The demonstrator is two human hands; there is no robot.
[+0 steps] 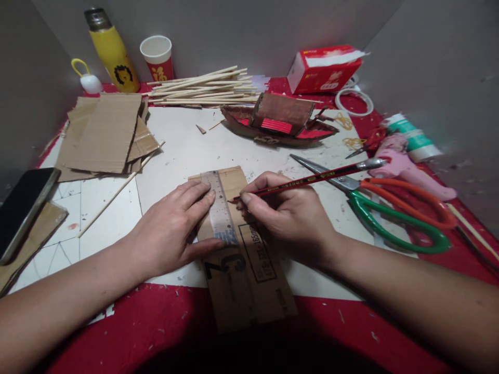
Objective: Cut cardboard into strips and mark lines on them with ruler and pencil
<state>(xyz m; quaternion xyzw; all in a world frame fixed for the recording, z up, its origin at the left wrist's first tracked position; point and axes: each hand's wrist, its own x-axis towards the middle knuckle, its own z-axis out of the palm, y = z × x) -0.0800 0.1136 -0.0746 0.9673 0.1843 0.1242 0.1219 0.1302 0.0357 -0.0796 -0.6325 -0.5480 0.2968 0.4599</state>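
Red-covered table (163, 332) | white scuffed work board (183, 150) on top | brown printed cardboard strip (249, 280) | orange-and-green-handled scissors (390, 208) | pale wooden sticks (202, 88) | torn cardboard sheets (105, 132) | yellow flask (113, 52)

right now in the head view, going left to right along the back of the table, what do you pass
white bottle with yellow loop → yellow flask → paper cup → bundle of wooden sticks → red tissue box → roll of tape

Our left hand (171, 228) lies flat, palm down, fingers spread and pressing. Our right hand (280, 213) is curled in a writing grip, fingertips pinched together. Both forearms reach in from below.
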